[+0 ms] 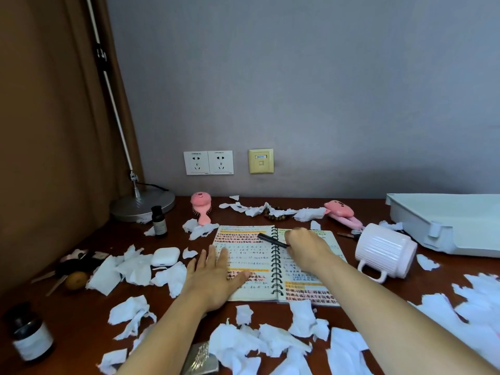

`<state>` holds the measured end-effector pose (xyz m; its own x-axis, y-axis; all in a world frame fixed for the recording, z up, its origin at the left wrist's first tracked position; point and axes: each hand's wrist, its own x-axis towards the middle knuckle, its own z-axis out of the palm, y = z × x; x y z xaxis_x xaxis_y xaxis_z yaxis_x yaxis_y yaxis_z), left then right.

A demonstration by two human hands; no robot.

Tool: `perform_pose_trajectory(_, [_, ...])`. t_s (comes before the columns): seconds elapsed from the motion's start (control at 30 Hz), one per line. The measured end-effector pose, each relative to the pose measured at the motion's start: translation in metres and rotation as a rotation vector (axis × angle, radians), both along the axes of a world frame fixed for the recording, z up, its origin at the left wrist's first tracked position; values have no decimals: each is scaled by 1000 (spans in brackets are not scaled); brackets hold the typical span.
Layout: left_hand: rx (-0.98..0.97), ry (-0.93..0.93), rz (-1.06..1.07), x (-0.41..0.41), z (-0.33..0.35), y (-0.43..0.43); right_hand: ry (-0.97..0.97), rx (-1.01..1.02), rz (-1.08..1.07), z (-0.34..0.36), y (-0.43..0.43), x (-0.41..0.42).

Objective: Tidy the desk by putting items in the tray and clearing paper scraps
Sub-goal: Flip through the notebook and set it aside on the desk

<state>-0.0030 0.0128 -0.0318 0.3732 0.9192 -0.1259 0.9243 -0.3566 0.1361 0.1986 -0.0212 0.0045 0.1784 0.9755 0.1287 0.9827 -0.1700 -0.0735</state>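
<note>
The left hand (216,274) is lying flat, fingers straight, steadying the open notebook (243,240); the right hand (305,243) is pinching the black pen (270,238) by the spiral; it should be lifting cleanly, carrying rightward; the tray (416,220) is sitting well right, beyond the tipped mug (384,253).

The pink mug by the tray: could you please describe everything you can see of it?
The pink mug is pale and glossy, with lengthwise ribs and a loop handle. It lies tipped on its side on the desk, handle toward the near edge, between the open notebook and the white tray.
</note>
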Motion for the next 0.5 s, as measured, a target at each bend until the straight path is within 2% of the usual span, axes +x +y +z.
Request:
perform_pose_trajectory(0.27, [-11, 7, 16, 1, 2, -1, 293, -72, -51, 7, -17, 2])
perform_pose_trajectory(0.5, [42, -108, 146, 5, 19, 6, 552, -79, -85, 0, -17, -8])
